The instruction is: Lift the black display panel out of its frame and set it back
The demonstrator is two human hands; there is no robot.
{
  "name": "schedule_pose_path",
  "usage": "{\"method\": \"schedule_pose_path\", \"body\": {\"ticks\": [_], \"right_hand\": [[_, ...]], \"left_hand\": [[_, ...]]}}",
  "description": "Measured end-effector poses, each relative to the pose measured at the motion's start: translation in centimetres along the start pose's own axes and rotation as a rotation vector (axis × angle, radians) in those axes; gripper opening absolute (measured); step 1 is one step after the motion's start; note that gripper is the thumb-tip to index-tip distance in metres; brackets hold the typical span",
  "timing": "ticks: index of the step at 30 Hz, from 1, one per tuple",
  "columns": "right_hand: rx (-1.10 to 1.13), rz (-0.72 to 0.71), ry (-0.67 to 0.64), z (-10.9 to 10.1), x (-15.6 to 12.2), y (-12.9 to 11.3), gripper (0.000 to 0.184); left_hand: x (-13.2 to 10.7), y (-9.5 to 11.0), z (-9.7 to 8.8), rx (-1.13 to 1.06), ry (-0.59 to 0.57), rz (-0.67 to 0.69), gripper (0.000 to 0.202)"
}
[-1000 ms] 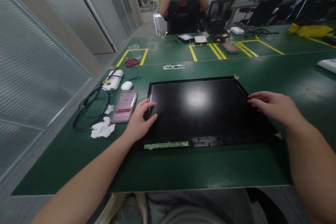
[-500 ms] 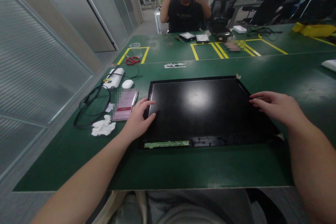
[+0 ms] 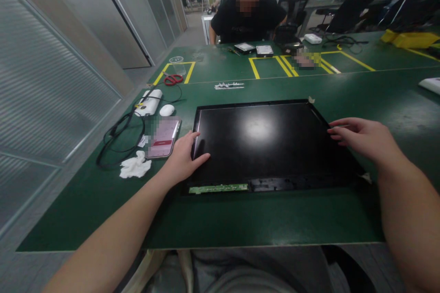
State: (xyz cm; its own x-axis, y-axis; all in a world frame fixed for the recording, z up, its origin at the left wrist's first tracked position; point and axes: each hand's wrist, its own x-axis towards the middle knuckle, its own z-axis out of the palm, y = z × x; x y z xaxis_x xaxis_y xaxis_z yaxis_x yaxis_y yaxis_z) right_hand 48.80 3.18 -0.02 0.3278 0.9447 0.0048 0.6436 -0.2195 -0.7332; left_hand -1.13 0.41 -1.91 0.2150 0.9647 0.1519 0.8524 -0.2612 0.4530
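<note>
A large black display panel point(image 3: 261, 146) lies flat on the green table, its screen reflecting a bright spot of light. A narrow green circuit board point(image 3: 218, 188) is set along its near edge, on the left. My left hand point(image 3: 182, 158) rests at the panel's left edge, thumb and fingers apart, the thumb reaching over the screen. At the right edge, my right hand point(image 3: 359, 135) has thumb and fingertips pinched together. Something thin and pale shows between its fingers, too small to name. Bits of tape point(image 3: 311, 100) stick up at the panel's far right corner.
Left of the panel are a smartphone point(image 3: 165, 137), crumpled tissue point(image 3: 135, 165), a white mouse-shaped case point(image 3: 167, 110), a white box point(image 3: 149, 102) with black cables, and red scissors point(image 3: 173, 79). White strips point(image 3: 229, 85) lie beyond. A person point(image 3: 247, 16) sits opposite.
My left hand has shifted slightly, its thumb reaching farther over the screen. My right hand has moved very little. The person opposite has lowered their raised hands and leaned forward.
</note>
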Motion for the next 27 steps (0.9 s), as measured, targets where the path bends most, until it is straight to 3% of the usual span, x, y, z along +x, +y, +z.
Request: {"method": "schedule_pose_path", "body": {"ticks": [3, 7, 17, 21, 24, 27], "right_hand": [[-0.079, 0.062, 0.036, -0.4, -0.2, -0.7, 0.031], [-0.402, -0.072, 0.149, -0.8, 0.5, -0.3, 0.032], [-0.550, -0.166, -0.073, 0.2, 2.3, 2.5, 0.044], [-0.571, -0.151, -0.096, 0.2, 2.2, 2.4, 0.047], [-0.574, -0.132, -0.129, 0.2, 2.4, 2.5, 0.048], [-0.575, -0.153, -0.136, 0.2, 2.7, 2.8, 0.049]], "left_hand": [[0.0, -0.1, 0.1, 0.008, -0.009, 0.007, 0.068], [0.0, -0.3, 0.2, 0.012, 0.006, 0.022, 0.066], [-0.9, 0.9, -0.8, -0.015, -0.081, 0.000, 0.081], [-1.0, 1.5, -1.4, -0.014, -0.107, 0.212, 0.085], [-0.9, 1.8, -1.7, -0.068, -0.188, 0.376, 0.070], [-0.8, 2.0, -2.0, -0.124, -0.232, 0.437, 0.057]]}}
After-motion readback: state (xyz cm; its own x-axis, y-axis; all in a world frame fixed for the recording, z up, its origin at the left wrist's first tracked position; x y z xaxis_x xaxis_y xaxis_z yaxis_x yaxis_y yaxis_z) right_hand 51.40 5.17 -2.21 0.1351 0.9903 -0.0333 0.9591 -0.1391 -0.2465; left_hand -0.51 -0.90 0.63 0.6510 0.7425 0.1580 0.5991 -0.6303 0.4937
